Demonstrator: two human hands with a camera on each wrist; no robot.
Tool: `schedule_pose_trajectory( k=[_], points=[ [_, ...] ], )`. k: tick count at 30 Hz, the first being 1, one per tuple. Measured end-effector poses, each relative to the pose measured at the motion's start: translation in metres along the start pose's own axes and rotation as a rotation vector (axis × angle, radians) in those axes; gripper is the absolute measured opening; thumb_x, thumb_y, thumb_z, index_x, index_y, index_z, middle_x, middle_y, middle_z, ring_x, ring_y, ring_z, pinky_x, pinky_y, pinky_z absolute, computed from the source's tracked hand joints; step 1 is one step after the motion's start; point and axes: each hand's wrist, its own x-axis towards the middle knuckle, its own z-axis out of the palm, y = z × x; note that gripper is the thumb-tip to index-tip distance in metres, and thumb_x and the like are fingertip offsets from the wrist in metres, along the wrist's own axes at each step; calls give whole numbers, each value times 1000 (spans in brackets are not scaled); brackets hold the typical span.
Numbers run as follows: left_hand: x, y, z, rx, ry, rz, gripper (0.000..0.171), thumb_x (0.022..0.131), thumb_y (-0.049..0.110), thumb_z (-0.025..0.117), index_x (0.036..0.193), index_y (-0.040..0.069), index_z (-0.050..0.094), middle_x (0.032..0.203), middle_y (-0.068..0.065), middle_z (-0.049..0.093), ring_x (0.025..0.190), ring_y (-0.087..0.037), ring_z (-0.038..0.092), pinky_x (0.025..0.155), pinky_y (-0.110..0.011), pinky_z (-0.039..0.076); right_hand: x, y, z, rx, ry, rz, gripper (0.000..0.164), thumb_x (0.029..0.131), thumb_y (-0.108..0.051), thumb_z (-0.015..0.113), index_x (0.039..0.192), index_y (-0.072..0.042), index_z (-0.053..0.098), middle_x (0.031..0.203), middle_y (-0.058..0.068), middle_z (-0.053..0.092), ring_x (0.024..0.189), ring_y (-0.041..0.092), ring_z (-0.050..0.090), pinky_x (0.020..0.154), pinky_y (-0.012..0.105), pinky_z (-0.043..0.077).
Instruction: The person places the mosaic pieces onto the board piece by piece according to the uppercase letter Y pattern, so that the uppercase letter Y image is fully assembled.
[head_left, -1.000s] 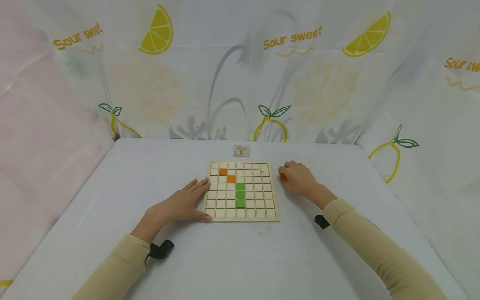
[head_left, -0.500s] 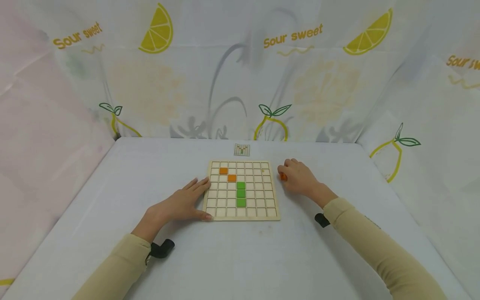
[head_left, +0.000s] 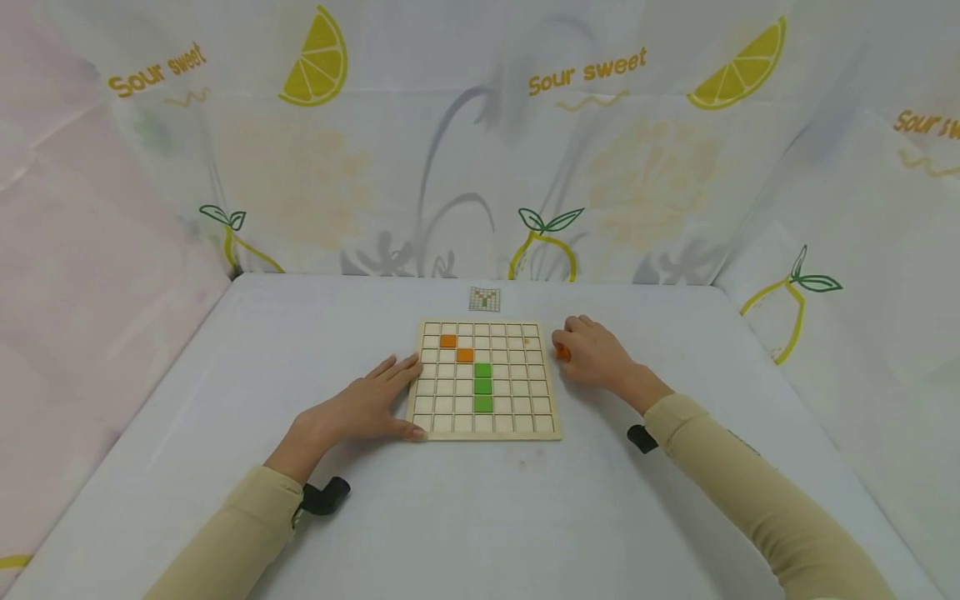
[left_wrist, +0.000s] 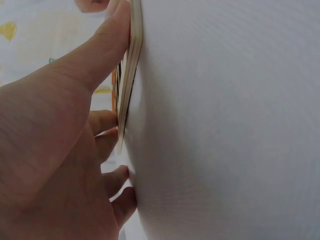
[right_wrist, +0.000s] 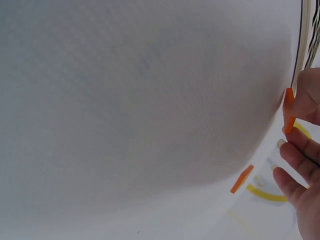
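A wooden grid board (head_left: 525,435) lies flat on the table, with two orange square tiles (head_left: 447,342) on a diagonal and a column of green square tiles (head_left: 483,386) below them. My left hand (head_left: 367,407) rests spread along the board's left edge, thumb at the near corner; the left wrist view shows the thumb (left_wrist: 107,45) on the rim. Just right of the board, my right hand (head_left: 596,352) pinches an orange tile (right_wrist: 289,112) between thumb and fingers. Another orange tile (right_wrist: 242,179) lies on the table beyond those fingers, hidden by the hand in the head view.
Behind the board lies a small printed pattern card (head_left: 484,300). A white cloth covers the table (head_left: 480,525), and lemon-printed curtains (head_left: 480,142) hang around its back and sides.
My right hand has shifted slightly left toward the board with the orange tile in its fingers. The left hand and the tiles on the board keep their places.
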Motion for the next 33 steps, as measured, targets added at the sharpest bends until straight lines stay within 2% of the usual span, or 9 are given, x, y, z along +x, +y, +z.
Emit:
schedule_pose_trajectory(
  k=[9,21,33],
  points=[
    [1,-1,0,6,2,5,111,77,64,74,160,12,21,169,-5,13,155,-40,8,116,-68,24,4,-9,-2,6,-2,-23,13,81,-5,65,91,-13,65,88,3,53,82,21,45,71,31,38],
    [-1,-1,-1,-15,7,9,110,78,62,75,159,10,22,169,-7,14,155,-41,9,117,-67,23,7,-10,-1,33,38,-45,16,77,-1,61,86,-13,65,84,4,52,75,20,42,64,28,32],
    [-2,2,-2,-16,4,10,109,79,60,75,159,9,22,168,-8,14,155,-41,8,117,-67,23,8,-14,2,61,35,-86,18,78,-2,62,92,-10,66,90,5,55,82,22,45,71,30,38]
  ],
)
